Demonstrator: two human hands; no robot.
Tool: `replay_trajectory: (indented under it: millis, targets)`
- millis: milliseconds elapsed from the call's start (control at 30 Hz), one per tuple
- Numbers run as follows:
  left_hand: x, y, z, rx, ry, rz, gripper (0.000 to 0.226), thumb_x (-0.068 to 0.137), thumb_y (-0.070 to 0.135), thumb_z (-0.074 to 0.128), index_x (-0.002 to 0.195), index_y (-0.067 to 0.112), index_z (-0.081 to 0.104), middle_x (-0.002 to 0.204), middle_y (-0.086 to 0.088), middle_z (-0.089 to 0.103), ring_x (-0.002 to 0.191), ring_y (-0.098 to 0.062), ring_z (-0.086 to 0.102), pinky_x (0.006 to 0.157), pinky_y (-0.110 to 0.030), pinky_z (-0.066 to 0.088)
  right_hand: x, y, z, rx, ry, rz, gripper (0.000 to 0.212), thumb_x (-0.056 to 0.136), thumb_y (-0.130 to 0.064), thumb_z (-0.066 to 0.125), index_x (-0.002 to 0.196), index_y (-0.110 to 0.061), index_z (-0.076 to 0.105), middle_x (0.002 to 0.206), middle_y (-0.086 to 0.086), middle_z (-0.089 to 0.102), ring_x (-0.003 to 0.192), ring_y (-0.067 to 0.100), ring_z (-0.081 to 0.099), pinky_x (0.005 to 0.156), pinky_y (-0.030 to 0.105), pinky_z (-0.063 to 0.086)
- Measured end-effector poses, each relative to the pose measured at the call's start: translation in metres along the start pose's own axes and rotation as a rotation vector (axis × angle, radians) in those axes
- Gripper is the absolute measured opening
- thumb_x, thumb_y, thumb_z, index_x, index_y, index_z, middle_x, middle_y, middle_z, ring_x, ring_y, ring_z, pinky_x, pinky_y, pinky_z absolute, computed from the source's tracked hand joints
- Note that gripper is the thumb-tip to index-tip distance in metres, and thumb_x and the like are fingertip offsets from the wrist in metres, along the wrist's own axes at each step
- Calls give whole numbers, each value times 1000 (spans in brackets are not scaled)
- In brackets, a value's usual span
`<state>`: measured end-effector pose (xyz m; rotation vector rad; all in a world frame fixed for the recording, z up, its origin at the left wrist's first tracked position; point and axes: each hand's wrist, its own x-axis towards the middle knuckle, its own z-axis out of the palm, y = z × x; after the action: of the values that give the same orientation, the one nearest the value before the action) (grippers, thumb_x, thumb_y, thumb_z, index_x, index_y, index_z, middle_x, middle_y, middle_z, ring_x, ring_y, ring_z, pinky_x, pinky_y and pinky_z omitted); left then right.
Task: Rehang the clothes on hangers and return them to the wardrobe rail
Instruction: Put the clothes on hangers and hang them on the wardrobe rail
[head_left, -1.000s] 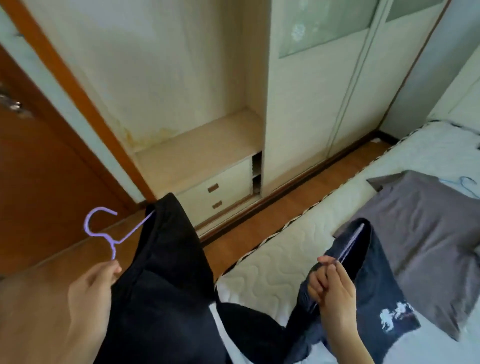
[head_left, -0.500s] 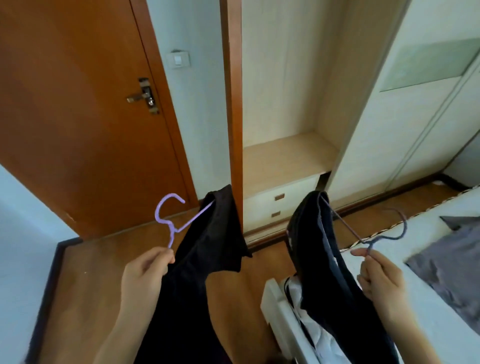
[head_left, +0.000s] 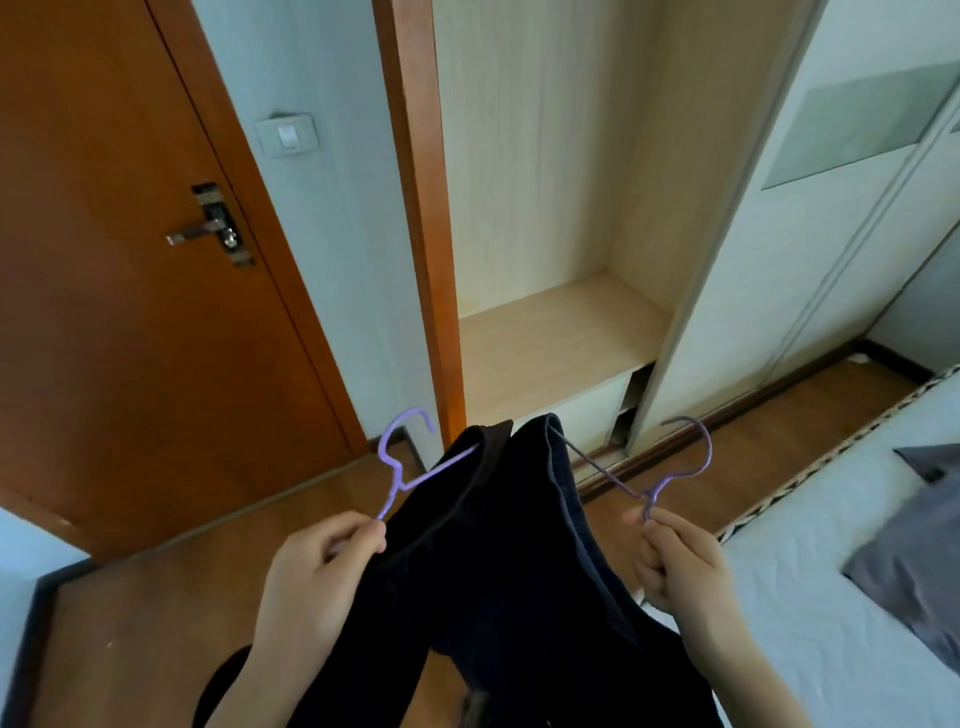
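Two hung garments, facing the open wardrobe (head_left: 561, 332).
Left hand (head_left: 317, 577) pinches the left hanger (head_left: 402, 462); right hand (head_left: 680, 566) pinches the right hanger (head_left: 675, 467). Dark clothes (head_left: 498, 545) hang touching, maybe overlapping.

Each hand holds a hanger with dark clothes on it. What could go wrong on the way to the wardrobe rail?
1. The left hand pinches the left hanger and the right hand the right hanger only at the neck. A loaded hanger may twist or slip from that grip.
2. The black garment and the navy garment touch between the hands and could tangle during hooking.
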<state>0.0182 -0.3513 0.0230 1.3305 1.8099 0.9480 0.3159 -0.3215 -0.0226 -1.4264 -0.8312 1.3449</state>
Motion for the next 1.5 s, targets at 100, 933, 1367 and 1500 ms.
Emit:
replay_trajectory:
  millis: [100, 933, 1367, 1500]
  targets:
    - [63, 20, 26, -33, -48, 4, 29, 92, 24, 58, 64, 14, 60, 52, -3, 39, 49, -13, 37, 60, -30, 25, 55, -19, 13, 64, 21, 41, 31, 101, -3, 34, 81, -7, 57, 57, 0, 22, 40, 9, 18, 40, 14, 13]
    - [460, 392, 145, -902, -291, 114, 22, 90, 13, 56, 76, 9, 72, 43, 11, 45, 62, -17, 47, 84, -36, 33, 392, -417, 17, 22, 239, -469, 28, 96, 1, 32, 85, -7, 57, 49, -4, 26, 34, 6, 20, 36, 12, 14]
    - [584, 533, 215, -952, -197, 205, 18, 89, 11, 59, 76, 9, 72, 115, -27, 65, 97, -31, 60, 100, -41, 38, 553, -557, 3, 57, 211, -510, 31, 97, -1, 34, 80, -4, 59, 45, -3, 37, 30, 7, 30, 30, 14, 22]
    - [633, 585, 234, -859, -127, 268, 14, 85, 9, 62, 76, 9, 72, 77, -7, 63, 93, -27, 56, 97, -44, 41, 612, -605, -7, 108, 126, -483, 30, 100, -4, 33, 82, -3, 57, 48, -1, 37, 28, 6, 31, 29, 15, 22]
